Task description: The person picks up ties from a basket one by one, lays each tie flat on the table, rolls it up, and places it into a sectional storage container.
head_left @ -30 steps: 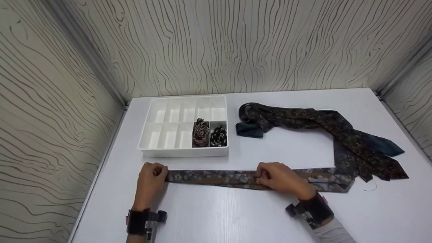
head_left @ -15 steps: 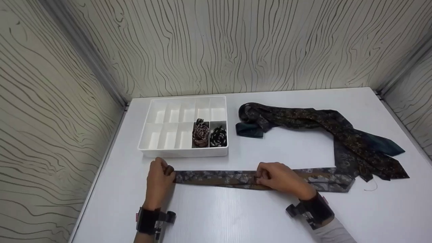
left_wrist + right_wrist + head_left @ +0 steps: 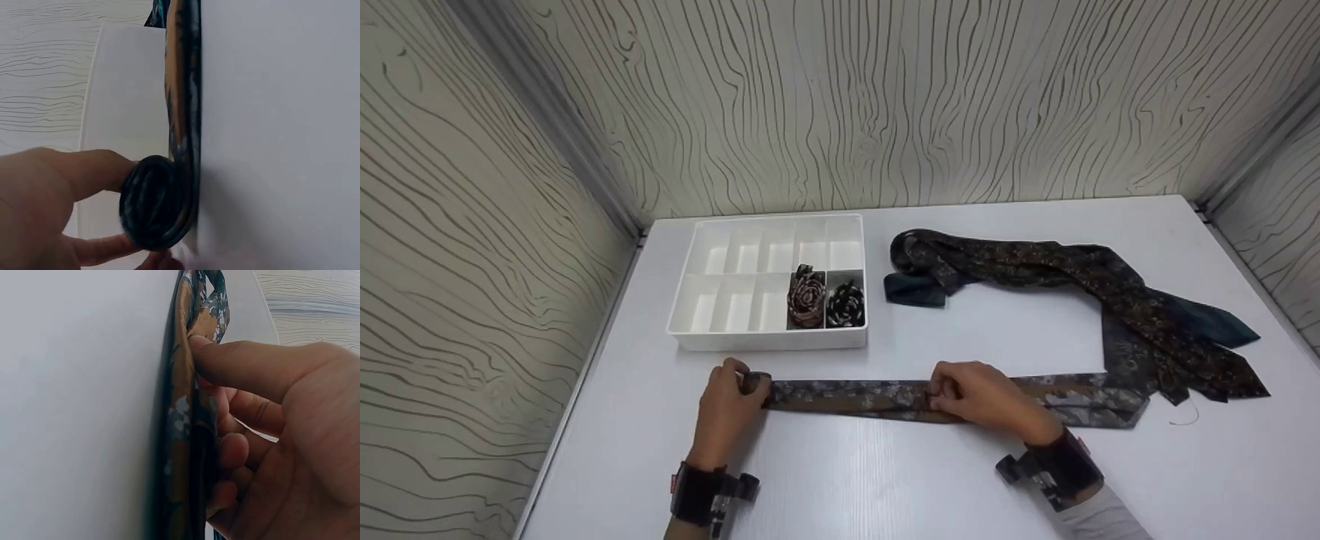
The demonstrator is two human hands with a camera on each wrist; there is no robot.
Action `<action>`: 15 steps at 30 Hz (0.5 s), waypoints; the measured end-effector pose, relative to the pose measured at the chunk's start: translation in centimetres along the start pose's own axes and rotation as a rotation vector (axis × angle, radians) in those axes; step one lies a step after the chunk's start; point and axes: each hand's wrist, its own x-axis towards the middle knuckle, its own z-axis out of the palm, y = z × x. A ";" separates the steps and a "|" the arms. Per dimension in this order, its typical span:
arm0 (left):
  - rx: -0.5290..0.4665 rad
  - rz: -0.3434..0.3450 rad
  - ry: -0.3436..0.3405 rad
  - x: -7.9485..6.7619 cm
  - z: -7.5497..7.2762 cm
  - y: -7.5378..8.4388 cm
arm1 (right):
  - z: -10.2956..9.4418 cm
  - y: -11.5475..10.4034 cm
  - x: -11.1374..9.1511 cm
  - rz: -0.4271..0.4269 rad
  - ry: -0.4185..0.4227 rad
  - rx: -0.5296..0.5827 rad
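A floral necktie (image 3: pixel 840 394), dark grey with a brown lining side showing, lies stretched across the front of the white table. At its left end my left hand (image 3: pixel 726 412) grips a rolled coil; the left wrist view shows this coil (image 3: pixel 151 202) between thumb and fingers, its layers wound round. Farther right, my right hand (image 3: pixel 982 394) pinches the same tie partway along. Its thumb (image 3: pixel 242 365) presses on the brown cloth in the right wrist view, the other fingers curled beside the tie. The wide tip (image 3: pixel 1117 409) extends past the right hand.
A white divided box (image 3: pixel 769 341) stands behind the left hand. Two rolled ties, one maroon (image 3: pixel 807 300) and one black (image 3: pixel 846 306), fill its front right compartments. Several dark ties (image 3: pixel 1035 262) lie heaped at the back right, close to the stretched tie's wide end. Patterned walls (image 3: pixel 840 105) border the table.
My left hand has moved to the right along the tie, and the coil at that end has grown as the flat stretch shortened. The right hand stays in place.
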 end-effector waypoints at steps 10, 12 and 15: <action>-0.062 0.109 -0.043 -0.7 2.5 2.0 | -0.2 0.0 0.0 -0.029 0.009 0.013; -0.076 0.131 -0.063 -0.9 2.8 2.1 | -0.2 0.1 0.0 -0.031 0.008 0.013; -0.109 0.189 -0.082 -1.1 2.8 2.2 | -0.2 0.2 -0.1 -0.033 0.008 0.007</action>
